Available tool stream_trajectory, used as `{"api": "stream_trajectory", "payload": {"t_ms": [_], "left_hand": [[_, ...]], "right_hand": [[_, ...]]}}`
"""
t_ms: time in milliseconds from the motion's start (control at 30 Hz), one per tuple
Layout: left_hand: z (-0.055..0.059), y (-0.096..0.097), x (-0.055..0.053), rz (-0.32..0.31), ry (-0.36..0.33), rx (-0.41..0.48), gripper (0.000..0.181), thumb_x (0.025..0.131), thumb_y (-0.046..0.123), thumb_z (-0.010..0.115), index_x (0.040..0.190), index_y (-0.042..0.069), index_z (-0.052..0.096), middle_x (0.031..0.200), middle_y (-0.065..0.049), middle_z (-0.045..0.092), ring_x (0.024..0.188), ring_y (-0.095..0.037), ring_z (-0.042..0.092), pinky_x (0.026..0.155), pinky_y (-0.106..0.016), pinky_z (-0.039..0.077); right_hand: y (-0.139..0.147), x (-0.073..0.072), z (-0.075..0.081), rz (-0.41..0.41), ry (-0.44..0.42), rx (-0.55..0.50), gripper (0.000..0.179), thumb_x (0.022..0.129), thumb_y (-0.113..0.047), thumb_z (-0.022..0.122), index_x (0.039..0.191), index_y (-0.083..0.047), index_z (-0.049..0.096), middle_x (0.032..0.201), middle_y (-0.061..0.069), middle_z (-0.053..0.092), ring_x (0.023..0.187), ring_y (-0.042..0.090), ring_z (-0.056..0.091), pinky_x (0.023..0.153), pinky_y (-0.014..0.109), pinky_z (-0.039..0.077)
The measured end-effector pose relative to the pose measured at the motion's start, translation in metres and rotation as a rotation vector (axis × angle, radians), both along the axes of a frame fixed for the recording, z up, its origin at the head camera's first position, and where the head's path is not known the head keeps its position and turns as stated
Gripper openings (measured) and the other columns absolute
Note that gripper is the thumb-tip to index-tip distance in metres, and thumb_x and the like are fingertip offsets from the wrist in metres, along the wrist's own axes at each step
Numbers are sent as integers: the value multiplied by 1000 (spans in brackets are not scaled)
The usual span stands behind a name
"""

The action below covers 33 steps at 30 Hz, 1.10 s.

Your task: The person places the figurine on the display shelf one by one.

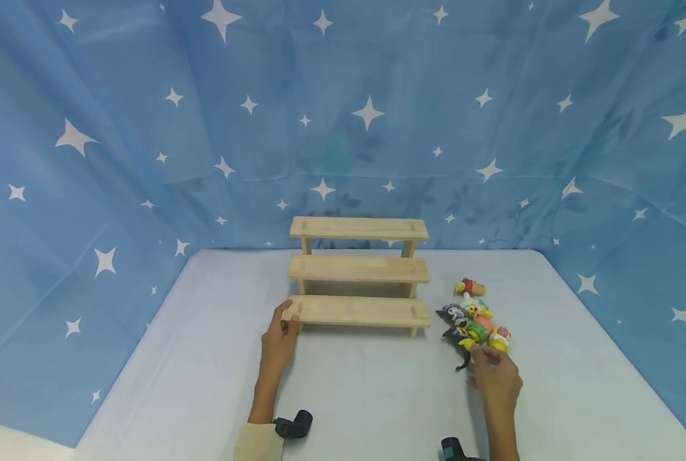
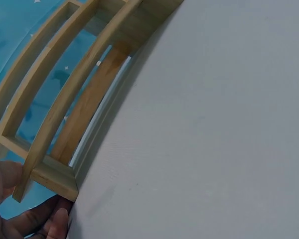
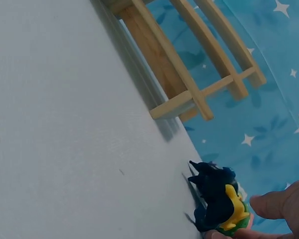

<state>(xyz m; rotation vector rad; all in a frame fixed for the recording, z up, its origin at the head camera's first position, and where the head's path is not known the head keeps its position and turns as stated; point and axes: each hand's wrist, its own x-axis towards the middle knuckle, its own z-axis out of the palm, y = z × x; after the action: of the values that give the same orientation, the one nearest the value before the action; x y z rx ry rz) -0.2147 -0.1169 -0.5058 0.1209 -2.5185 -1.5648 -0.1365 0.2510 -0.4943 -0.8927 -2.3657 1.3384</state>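
Note:
A three-tiered wooden stand (image 1: pixel 357 311) stands on the white table. My left hand (image 1: pixel 279 336) grips the left end of its lowest step, thumb and fingers on different sides of the wood in the left wrist view. Right of the stand lies a pile of small toy figurines (image 1: pixel 481 323), mixed in colour. My right hand (image 1: pixel 497 378) reaches the pile's near edge, its fingertips right at a yellow figurine (image 1: pixel 468 344). In the right wrist view, a dark figurine (image 3: pixel 217 191) lies just beyond the spread thumb and fingers, with yellow and green pieces beside it.
A figurine with a tan cone-shaped part (image 1: pixel 477 289) lies at the far end of the pile. Behind the white table (image 1: pixel 372 397) hangs a blue curtain (image 1: pixel 274 141) with white stars, which also runs along both sides. Each wrist carries a small black camera (image 1: pixel 294 424).

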Motion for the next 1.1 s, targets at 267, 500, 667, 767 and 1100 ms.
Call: {"api": "stream_trajectory", "payload": {"t_ms": [267, 500, 667, 767, 1100], "left_hand": [[-1, 2, -2, 19, -40, 39, 43, 102, 23, 51, 145, 19, 44, 102, -17, 70, 81, -21, 65, 67, -29, 48], [-1, 2, -2, 23, -55, 37, 43, 103, 23, 49, 145, 21, 43, 98, -15, 69, 69, -15, 54, 62, -28, 43], [-1, 2, -2, 19, -54, 34, 43, 103, 24, 49, 145, 22, 43, 95, -14, 67, 66, -13, 49, 60, -27, 41], [0, 2, -3, 21, -55, 39, 43, 103, 24, 49, 145, 22, 43, 95, -14, 67, 65, -13, 49, 60, -26, 41], [3, 1, -3, 11, -45, 36, 44, 102, 21, 51, 145, 19, 44, 93, -15, 67, 64, -11, 48, 58, -25, 40]], "right_hand": [[-3, -4, -2, 3, -47, -9, 54, 98, -37, 56, 128, 8, 54, 116, 30, 62, 54, 14, 65, 48, 25, 45], [-5, -8, 0, -18, -71, 8, 54, 96, -37, 58, 129, 6, 53, 116, 29, 64, 54, 11, 64, 50, 26, 43], [-6, -8, 0, -34, -76, 4, 53, 96, -37, 59, 127, 5, 55, 112, 27, 65, 54, 11, 62, 54, 28, 39], [-6, -9, -1, -35, -81, -4, 54, 96, -39, 59, 128, 4, 55, 113, 26, 65, 55, 11, 62, 55, 29, 39], [-3, -12, -4, -40, -121, -14, 55, 92, -44, 64, 125, 0, 55, 114, 24, 64, 57, 11, 58, 54, 26, 42]]}}
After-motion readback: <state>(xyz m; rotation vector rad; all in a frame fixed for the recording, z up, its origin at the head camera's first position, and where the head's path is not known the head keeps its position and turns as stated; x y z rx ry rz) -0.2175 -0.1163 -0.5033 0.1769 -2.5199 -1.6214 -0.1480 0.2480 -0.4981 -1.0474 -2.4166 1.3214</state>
